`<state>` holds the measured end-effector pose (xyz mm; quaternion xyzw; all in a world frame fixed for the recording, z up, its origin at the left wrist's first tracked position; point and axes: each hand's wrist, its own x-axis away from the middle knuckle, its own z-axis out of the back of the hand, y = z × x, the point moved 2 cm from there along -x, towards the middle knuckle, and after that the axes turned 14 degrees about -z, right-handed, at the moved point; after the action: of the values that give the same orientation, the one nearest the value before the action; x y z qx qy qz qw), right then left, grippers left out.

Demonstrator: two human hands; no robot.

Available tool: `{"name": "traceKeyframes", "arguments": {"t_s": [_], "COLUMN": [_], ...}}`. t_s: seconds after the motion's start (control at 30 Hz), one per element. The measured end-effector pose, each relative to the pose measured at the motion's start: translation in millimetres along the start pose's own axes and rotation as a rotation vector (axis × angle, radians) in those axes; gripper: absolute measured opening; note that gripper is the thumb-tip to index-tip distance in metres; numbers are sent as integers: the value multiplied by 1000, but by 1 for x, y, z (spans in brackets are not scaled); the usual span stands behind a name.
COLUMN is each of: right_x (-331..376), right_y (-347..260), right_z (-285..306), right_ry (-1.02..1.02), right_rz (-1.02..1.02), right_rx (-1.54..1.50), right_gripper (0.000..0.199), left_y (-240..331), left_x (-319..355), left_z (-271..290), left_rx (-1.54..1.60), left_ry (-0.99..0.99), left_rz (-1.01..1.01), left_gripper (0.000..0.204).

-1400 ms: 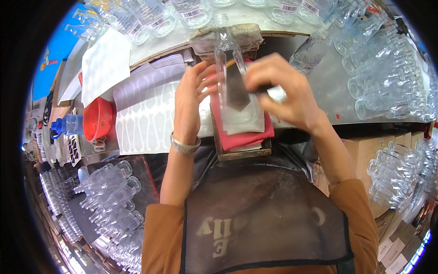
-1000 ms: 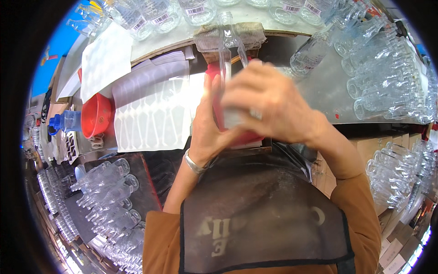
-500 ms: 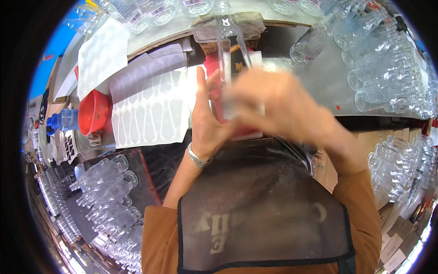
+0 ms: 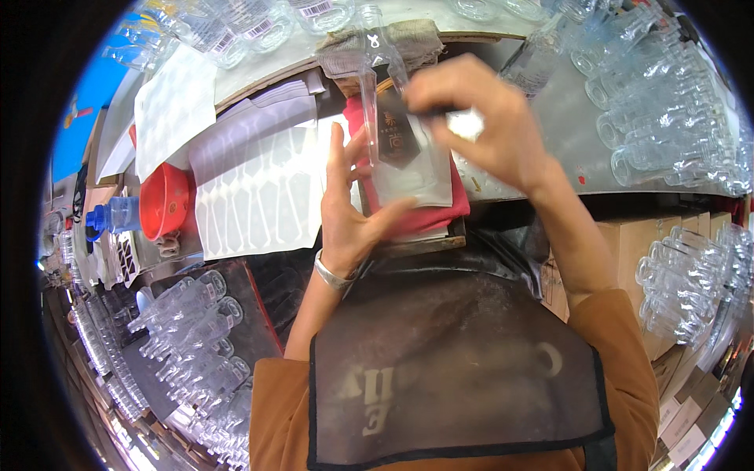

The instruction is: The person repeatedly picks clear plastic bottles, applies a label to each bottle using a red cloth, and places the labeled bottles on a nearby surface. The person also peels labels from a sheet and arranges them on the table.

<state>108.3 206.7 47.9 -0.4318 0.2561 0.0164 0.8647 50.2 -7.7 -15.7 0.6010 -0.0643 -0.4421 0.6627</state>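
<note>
Head view: left hand [image 4: 345, 220] splayed, empty, beside the clear glass bottle [image 4: 397, 129]; right hand [image 4: 493, 122] curls (hold unclear), seemingly smoothing; next needs bracing.

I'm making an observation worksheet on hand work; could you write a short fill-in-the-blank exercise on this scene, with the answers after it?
1. The silver-coloured wristband is on the person's ____ wrist.
2. The clear glass bottle nearest the hands lies with its neck pointing ____ the dark brown apron.
3. The bowl is coloured ____.
4. The blurred hand is the person's ____ one.

Missing words: left; away from; red; right.
</note>
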Motion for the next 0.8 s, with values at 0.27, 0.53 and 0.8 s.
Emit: {"name": "traceKeyframes", "arguments": {"t_s": [0.27, 0.53, 0.8], "right_x": [19, -50, -12], "right_y": [-13, -17, -51], "right_z": [0, -5, -26], "right_ry": [-123, -149, -316], "right_rz": [-236, -29, 179], "right_rx": [-67, 312, 229], "right_gripper": [25, 25, 14], "left_y": [-1, 9, 16], "left_x": [2, 0, 0], "left_z": [3, -2, -2], "left_rx": [-43, -118, -231], "left_ry": [17, 25, 6], "left_rz": [-74, -48, -90], "left_gripper": [118, 118, 123]}}
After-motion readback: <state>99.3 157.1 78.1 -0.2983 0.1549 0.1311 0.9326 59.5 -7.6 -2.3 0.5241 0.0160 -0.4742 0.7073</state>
